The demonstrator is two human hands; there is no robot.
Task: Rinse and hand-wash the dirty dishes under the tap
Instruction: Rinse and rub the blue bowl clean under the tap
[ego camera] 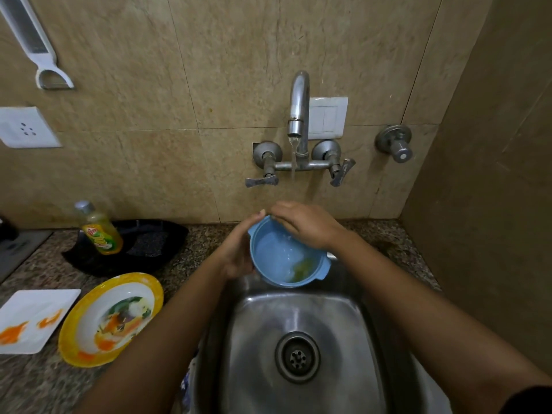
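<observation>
Left hand (pixel 236 258) is gripping the blue bowl (pixel 283 258) at nine o'clock under the running tap (pixel 298 115), right hand (pixel 304 225) pinching its rim at twelve.

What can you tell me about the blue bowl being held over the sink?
The blue bowl looks like plastic, round, with a small lug handle at its lower right rim. It is tilted, opening toward the camera, under the running tap. Water and a yellowish smear sit inside. The left hand grips its side; the right hand reaches over its rim.
</observation>
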